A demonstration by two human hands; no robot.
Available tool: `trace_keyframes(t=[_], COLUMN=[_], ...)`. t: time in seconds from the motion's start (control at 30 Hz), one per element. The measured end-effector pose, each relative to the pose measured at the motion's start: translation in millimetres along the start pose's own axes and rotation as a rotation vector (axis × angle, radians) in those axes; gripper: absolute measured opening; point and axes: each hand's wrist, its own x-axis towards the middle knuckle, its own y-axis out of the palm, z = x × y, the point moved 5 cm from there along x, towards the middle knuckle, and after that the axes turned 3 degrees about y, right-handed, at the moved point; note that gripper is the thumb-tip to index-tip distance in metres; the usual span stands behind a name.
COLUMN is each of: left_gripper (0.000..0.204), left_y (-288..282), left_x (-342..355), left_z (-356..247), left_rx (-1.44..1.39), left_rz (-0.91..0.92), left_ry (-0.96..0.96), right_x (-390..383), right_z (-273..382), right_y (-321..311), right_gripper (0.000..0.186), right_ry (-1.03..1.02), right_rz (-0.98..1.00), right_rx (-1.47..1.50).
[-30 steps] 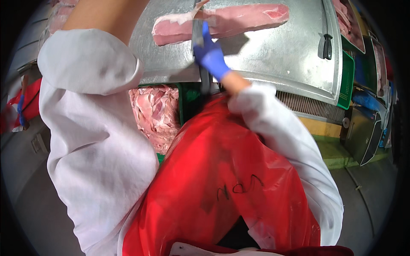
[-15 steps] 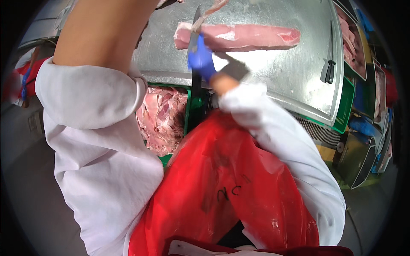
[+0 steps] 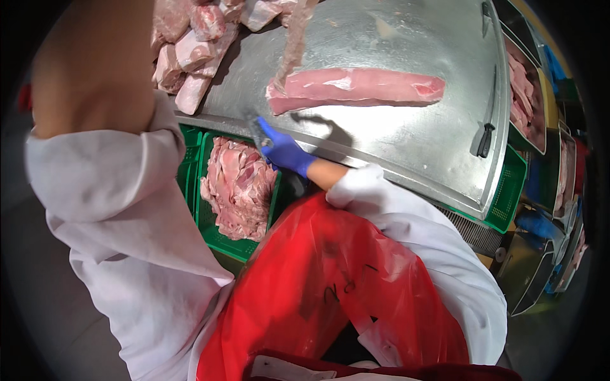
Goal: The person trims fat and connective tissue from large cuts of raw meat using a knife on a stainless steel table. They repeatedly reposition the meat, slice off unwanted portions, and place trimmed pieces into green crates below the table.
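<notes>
Steel counter (image 3: 406, 136) slopes across top, wet and bare near its front edge, so it works as the cutting surface. On it a long pink meat loin (image 3: 359, 87) lies flat, lengthwise, in easy reach. A thin trimmed strip (image 3: 293, 44) hangs above its left end, lifted clear by the left hand, which is out of view beyond the raised bare forearm, so its grip cannot be told. Green crate (image 3: 202, 216) sits just below the counter edge, holding meat trimmings (image 3: 238, 187), likely placed to catch offcuts. Pile of cut pieces (image 3: 190, 51) at counter's far left. Right hand (image 3: 284, 151) in blue glove, fingers clenched round a knife (image 3: 255, 129), just off the loin's near-left end. Spare knife (image 3: 486, 130) lies at the right.
</notes>
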Motion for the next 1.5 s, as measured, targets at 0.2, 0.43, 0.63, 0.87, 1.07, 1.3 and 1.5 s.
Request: trace_keyframes(t=[0.2,0.43,0.63,0.87,1.07,1.3,1.5], left_gripper=[0.040,0.051,0.060,0.111,0.096,0.084,0.070], left_y=[31.5,124.9,195.5,375.7,394.9,519.6,538.2], left_x=[77.5,204.8,187.4,-207.8,-190.8,-90.9,-42.3], left_z=[-60.7,-150.1,-94.3,107.7,27.2,-29.0,-55.2], left_rx=[-0.204,-0.580,-0.785,-0.156,-0.333,-0.704,-0.781], left_rz=[0.067,0.168,0.210,0.704,0.931,0.311,0.493], left_ry=[-0.006,0.142,0.015,-0.760,-0.701,-0.694,-0.798], right_x=[-26.9,-92.0,-89.9,-78.0,-92.4,-85.7,-87.1], right_z=[33.7,-28.0,-60.7,-92.2,-87.0,-99.8,-84.5], right_y=[-94.1,-231.6,-323.7,-363.7,-399.6,-494.1,-506.0], right_gripper=[0.080,0.082,0.089,0.082,0.078,0.083,0.083], right_ry=[0.252,0.305,0.248,0.288,0.443,0.349,0.488], right_rz=[0.207,-0.188,-0.512,-0.689,-0.742,-0.668,-0.564], right_rx=[0.298,0.277,0.255,-0.212,-0.610,-0.637,-0.573])
